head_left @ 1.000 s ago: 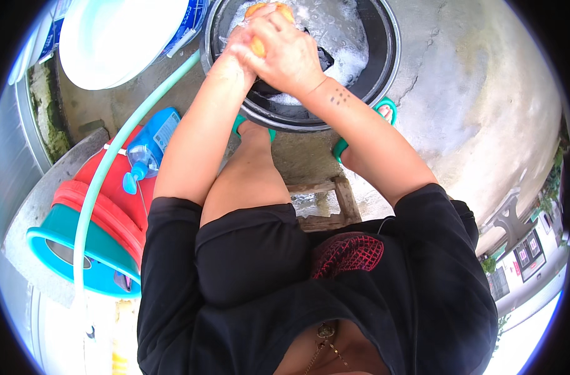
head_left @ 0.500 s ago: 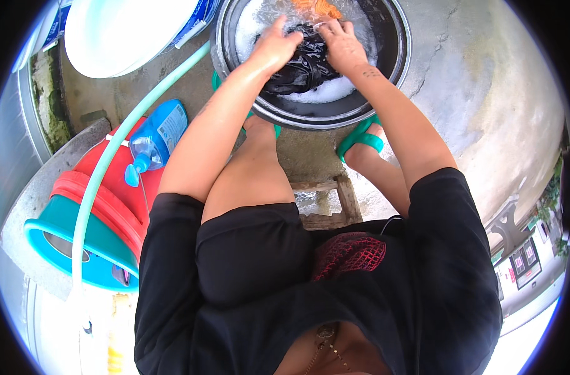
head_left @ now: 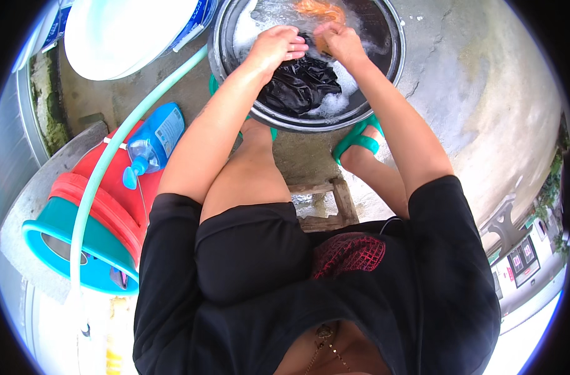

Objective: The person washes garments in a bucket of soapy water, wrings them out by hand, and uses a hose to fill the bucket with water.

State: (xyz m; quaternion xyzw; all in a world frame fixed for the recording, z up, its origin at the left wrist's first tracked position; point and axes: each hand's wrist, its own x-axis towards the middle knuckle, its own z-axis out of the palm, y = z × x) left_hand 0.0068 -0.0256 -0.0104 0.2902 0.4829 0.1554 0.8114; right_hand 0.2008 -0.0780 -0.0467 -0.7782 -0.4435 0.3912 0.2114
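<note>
A dark round basin (head_left: pixel 400 69) of soapy water stands in front of me. Wet black cloth (head_left: pixel 300 84) lies bunched in its near part, and orange cloth (head_left: pixel 319 9) shows at the far side among the suds. My left hand (head_left: pixel 276 49) is closed at the far edge of the black cloth, its fingers together and bent around a fold. Beside it, my right hand (head_left: pixel 341 44) is closed just in front of the orange cloth. Something orange-brown shows beneath its fingers, too blurred to name.
Left of the basin are a white tub (head_left: pixel 125 37), a pale green hose (head_left: pixel 141 106), a blue pump bottle (head_left: pixel 160 134), a red basin (head_left: pixel 97 200) and a teal basin (head_left: pixel 41 240). A low wooden stool (head_left: pixel 344 200) is below me.
My left hand has gone from spread fingers to closed at the cloth. My right hand has shifted slightly down and closed. The black cloth has shifted, with more of it showing nearer me.
</note>
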